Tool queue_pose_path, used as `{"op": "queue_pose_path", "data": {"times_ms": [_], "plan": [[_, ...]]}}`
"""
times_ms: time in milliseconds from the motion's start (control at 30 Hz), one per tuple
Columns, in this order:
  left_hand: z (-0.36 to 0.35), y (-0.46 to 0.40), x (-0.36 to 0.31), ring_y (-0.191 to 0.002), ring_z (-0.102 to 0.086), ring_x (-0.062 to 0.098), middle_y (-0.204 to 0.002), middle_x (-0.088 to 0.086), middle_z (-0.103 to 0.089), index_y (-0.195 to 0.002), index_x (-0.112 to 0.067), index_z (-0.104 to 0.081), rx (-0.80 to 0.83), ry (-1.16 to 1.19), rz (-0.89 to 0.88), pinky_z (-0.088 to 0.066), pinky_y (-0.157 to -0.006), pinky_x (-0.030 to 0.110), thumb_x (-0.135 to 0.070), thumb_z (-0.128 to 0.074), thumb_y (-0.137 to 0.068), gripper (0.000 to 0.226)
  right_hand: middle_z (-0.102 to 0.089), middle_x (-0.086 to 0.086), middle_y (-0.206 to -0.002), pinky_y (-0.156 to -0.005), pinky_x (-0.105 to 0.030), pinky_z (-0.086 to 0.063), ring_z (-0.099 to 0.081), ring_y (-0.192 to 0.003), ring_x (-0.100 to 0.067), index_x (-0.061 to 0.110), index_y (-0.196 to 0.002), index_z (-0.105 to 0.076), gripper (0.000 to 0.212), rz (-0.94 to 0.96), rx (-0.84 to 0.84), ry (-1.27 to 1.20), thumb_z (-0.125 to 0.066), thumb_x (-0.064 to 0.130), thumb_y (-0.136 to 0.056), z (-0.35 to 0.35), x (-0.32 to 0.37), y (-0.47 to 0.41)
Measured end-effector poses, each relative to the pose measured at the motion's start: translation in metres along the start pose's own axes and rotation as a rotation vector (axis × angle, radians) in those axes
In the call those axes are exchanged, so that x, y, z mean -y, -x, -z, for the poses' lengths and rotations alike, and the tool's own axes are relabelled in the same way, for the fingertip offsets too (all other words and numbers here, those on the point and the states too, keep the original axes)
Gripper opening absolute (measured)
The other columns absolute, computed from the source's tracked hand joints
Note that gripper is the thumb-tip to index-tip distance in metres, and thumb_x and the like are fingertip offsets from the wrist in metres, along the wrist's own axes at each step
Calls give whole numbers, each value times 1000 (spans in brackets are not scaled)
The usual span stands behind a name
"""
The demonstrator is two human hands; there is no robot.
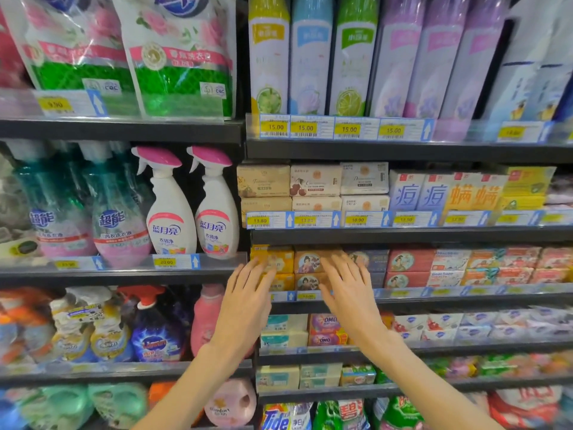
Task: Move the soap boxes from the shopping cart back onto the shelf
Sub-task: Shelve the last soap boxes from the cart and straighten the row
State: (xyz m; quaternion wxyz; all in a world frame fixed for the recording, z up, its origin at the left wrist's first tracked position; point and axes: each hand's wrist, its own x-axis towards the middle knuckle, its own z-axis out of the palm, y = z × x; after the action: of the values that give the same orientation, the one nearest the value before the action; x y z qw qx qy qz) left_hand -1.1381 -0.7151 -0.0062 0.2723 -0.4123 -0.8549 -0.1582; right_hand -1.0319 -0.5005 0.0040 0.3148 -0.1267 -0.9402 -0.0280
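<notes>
Both our hands are up at the soap shelf (403, 297) with fingers straight and spread, holding nothing. The left hand (245, 301) lies against the yellow soap boxes (280, 260), and the right hand (348, 290) lies over the brown soap boxes (307, 262) with the picture of a lady, just beside the yellow ones. The boxes sit on the shelf, stacked two high behind the price strip (297, 295). The shopping cart is out of view, so we cannot tell whether more boxes wait there.

What could go wrong: we judge that if we press unevenly, the top boxes could slide back or skew and leave the front ragged. If we draw our hands off carelessly, a fingertip could catch a top box and tip it over the low strip onto the shelves below. The dark blue boxes (376, 259) next to our right hand could also get nudged out of line.

Counting what shows: two hands; two yellow boxes facing front, one above the other; two brown boxes likewise; two red boxes (409, 262) further right, also stacked. The blue ones are partly hidden by our fingers, so we leave their count open.
</notes>
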Motion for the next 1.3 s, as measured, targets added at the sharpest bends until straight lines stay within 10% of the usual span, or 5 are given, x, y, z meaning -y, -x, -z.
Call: {"op": "queue_pose_path", "data": {"times_ms": [1300], "plan": [[-64, 6, -16, -138, -34, 30, -147, 12, -38, -150, -19, -37, 92, -11, 195, -38, -111, 45, -36, -60, -92, 65, -37, -16, -146, -117, -53, -21, -32, -138, -35, 22, -154, -25, 65, -125, 91, 30, -36, 54, -99, -55, 41, 10]]}}
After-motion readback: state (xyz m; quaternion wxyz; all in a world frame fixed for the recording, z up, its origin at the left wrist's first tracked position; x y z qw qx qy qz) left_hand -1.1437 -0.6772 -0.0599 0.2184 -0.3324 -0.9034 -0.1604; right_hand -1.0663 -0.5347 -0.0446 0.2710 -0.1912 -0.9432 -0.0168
